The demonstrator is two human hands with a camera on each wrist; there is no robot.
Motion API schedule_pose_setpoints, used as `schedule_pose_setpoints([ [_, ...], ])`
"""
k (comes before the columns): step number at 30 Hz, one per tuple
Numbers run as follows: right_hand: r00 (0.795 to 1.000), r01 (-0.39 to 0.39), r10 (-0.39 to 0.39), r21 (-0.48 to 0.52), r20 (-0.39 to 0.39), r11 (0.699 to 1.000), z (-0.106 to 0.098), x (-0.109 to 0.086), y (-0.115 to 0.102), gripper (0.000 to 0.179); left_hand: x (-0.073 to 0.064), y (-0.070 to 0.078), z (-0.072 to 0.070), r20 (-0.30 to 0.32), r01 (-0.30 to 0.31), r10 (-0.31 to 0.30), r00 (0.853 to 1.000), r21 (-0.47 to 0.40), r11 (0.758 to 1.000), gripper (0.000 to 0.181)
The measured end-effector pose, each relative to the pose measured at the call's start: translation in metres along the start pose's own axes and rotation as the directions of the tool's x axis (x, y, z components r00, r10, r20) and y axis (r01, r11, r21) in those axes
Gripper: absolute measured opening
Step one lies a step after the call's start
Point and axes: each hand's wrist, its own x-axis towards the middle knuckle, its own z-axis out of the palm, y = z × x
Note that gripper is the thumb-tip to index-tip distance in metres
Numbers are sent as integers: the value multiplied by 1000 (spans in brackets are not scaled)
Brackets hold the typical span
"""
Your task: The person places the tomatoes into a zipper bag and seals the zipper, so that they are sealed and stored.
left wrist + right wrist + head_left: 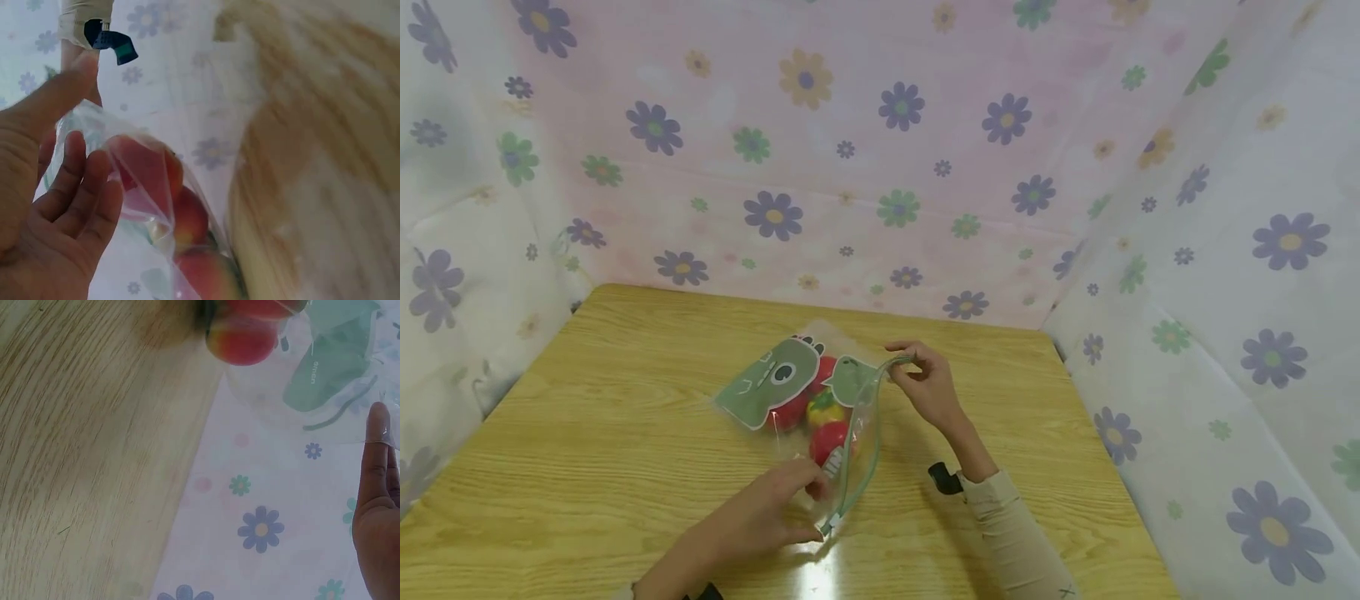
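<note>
A clear zip bag (752,392) with a green cartoon print lies tilted on the table, its mouth toward the right. Inside are several round red fruits (830,442) and a yellow piece with a green top (825,408). My right hand (928,387) pinches the far corner of the green zip edge. At the near corner, by the white slider (833,523), my left hand (771,508) holds the bag with thumb and curled fingers. Red-yellow fruits (190,215) show through the plastic in the left wrist view. The right fingertips (378,419) meet the bag's edge in the right wrist view.
The wood-grain table (625,375) reaches back to a floral cloth (850,167), which hangs behind and along both sides. A black wrist-camera mount (945,479) sticks out from the right sleeve.
</note>
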Motion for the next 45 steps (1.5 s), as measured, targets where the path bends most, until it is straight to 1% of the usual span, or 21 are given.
schedule_pose_setpoints([
  [3, 1000, 6, -6, 3, -18, 1000, -2, 0, 7, 9, 1, 0, 3, -71, -62, 64, 995, 22, 998, 39],
  [6, 1000, 23, -23, 10, -15, 1000, -5, 1, 9, 12, 3, -2, 1, -144, -174, 177, 974, 33, 984, 36],
  [7, 1000, 25, -25, 13, -13, 1000, -6, 1, 10, 13, 4, -2, 0, -165, -197, 199, 966, 29, 980, 34],
  [9, 1000, 28, -28, 15, -7, 999, -8, 1, 5, 15, 4, -2, -4, -199, -215, 210, 957, -5, 976, 35],
  [12, 999, 41, -41, -1, -6, 999, -10, 2, 4, 15, 4, -3, -13, -262, -228, 202, 944, -73, 971, 40],
  [14, 998, 56, -56, -20, -12, 998, -12, 2, -1, 16, 5, -3, -22, -306, -222, 180, 935, -108, 969, 48],
  [16, 996, 81, -82, -43, -23, 996, -14, 3, -8, 16, 5, -4, -34, -353, -216, 163, 921, -117, 969, 50],
  [19, 994, 101, -104, -64, -44, 993, -17, 4, -26, 15, 5, -1, -52, -408, -162, 106, 907, -105, 981, 49],
  [21, 992, 104, -108, -62, -63, 993, -19, 5, -29, 14, 6, 1, -64, -447, -133, 77, 891, -95, 987, 46],
  [23, 991, 102, -106, -54, -81, 993, -23, 6, -26, 14, 8, 5, -74, -494, -119, 56, 867, -96, 988, 40],
  [24, 990, 104, -108, -50, -90, 993, -24, 7, -24, 14, 9, 6, -79, -528, -118, 49, 848, -98, 988, 37],
  [26, 988, 102, -106, -41, -112, 994, -27, 9, -20, 14, 13, 9, -88, -595, -108, 19, 804, -114, 988, 31],
  [29, 986, 108, -111, -29, -127, 994, -31, 11, -22, 15, 20, 11, -99, -683, -82, -36, 729, -139, 987, 22],
  [30, 985, 113, -115, -26, -125, 993, -32, 11, -23, 15, 23, 11, -103, -705, -72, -55, 707, -148, 986, 20],
  [31, 985, 117, -119, -21, -122, 993, -34, 12, -25, 15, 26, 12, -106, -721, -61, -74, 689, -159, 985, 17],
  [33, 986, 131, -131, -5, -102, 991, -36, 13, -29, 15, 31, 11, -112, -748, -63, -101, 656, -187, 980, 14],
  [35, 986, 146, -145, 11, -79, 989, -39, 13, -33, 15, 36, 11, -118, -767, -78, -123, 630, -221, 972, 12],
  [37, 985, 158, -156, 25, -71, 987, -41, 14, -38, 15, 40, 12, -122, -780, -104, -145, 609, -259, 960, 11],
  [39, 983, 170, -166, 39, -74, 985, -43, 15, -41, 15, 44, 12, -124, -787, -126, -155, 598, -283, 951, 11],
  [41, 981, 183, -178, 53, -82, 982, -45, 16, -44, 15, 49, 13, -127, -787, -138, -158, 596, -294, 946, 12],
  [45, 979, 194, -187, 85, -81, 977, -48, 16, -46, 16, 59, 16, -131, -786, -211, -158, 598, -344, 915, 13],
])
